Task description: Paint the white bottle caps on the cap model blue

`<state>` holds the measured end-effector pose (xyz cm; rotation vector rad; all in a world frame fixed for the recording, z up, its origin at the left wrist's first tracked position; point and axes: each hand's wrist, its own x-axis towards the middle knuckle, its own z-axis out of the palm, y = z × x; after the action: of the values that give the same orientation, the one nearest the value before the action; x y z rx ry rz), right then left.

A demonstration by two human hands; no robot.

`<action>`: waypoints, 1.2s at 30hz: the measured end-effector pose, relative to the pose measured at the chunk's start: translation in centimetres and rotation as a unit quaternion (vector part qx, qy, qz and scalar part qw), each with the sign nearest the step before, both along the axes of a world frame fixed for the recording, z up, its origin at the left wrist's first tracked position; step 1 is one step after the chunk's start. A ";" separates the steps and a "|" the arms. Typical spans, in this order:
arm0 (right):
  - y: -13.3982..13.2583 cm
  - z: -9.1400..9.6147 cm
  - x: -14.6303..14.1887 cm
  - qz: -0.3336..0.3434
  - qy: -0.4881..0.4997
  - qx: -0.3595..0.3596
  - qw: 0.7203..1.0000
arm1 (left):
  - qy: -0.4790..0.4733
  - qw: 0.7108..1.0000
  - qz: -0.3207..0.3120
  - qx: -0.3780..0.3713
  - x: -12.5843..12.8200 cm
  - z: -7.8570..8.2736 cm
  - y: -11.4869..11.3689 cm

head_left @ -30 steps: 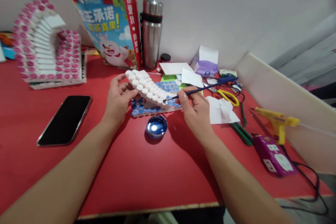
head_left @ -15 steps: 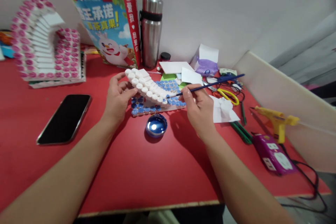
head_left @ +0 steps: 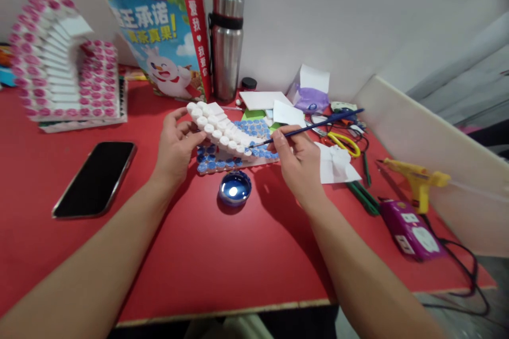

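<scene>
My left hand (head_left: 175,143) grips the raised end of a model staircase (head_left: 220,130), white with rows of small round rolls along its side. Its base (head_left: 210,161) is covered with blue-painted rolls and rests on the table. Pinched in my right hand (head_left: 298,161) is a dark blue paintbrush (head_left: 310,127). The brush tip meets the lower rolls of the staircase, where some blue shows. Just in front of the base stands a small round pot of blue paint (head_left: 234,189).
A pink-and-white staircase model (head_left: 59,63), a phone (head_left: 95,179), a printed bag (head_left: 159,32) and a steel flask (head_left: 226,45) stand or lie around. To the right are yellow-handled scissors (head_left: 345,143), a green cutter (head_left: 363,198), a glue gun (head_left: 417,180) and a purple box (head_left: 409,230).
The view has shifted slightly, so everything sits a little further left. The brush tip stays at the lower rolls, and both hands keep their hold.
</scene>
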<state>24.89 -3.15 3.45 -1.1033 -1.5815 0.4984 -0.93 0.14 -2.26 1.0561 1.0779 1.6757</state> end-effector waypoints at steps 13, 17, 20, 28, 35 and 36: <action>0.1 0.1 -0.1 -0.010 0.000 -0.018 1.000 | 0.006 1.000 -0.002 -0.006 0.0 0.1 -0.1; 0.0 0.3 0.0 -0.014 0.001 -0.018 1.000 | 0.003 1.000 0.002 -0.014 0.0 0.3 -0.1; -0.2 0.4 -0.2 -0.009 -0.006 -0.013 1.000 | 0.006 1.000 0.000 -0.013 0.1 0.4 -0.1; -0.4 0.3 -0.3 -0.001 -0.006 -0.008 1.000 | 0.018 1.000 -0.013 -0.010 -0.2 0.1 -0.1; -0.5 0.3 -0.4 0.002 -0.032 0.007 0.999 | 0.009 1.000 -0.005 -0.008 -0.1 0.1 -0.1; -0.5 0.3 -0.4 0.003 -0.029 0.004 1.000 | 0.006 1.000 -0.003 -0.010 0.0 0.2 -0.1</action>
<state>24.48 -3.68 3.77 -1.1150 -1.6360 0.4681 -0.96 0.04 -2.07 1.0571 1.0959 1.6536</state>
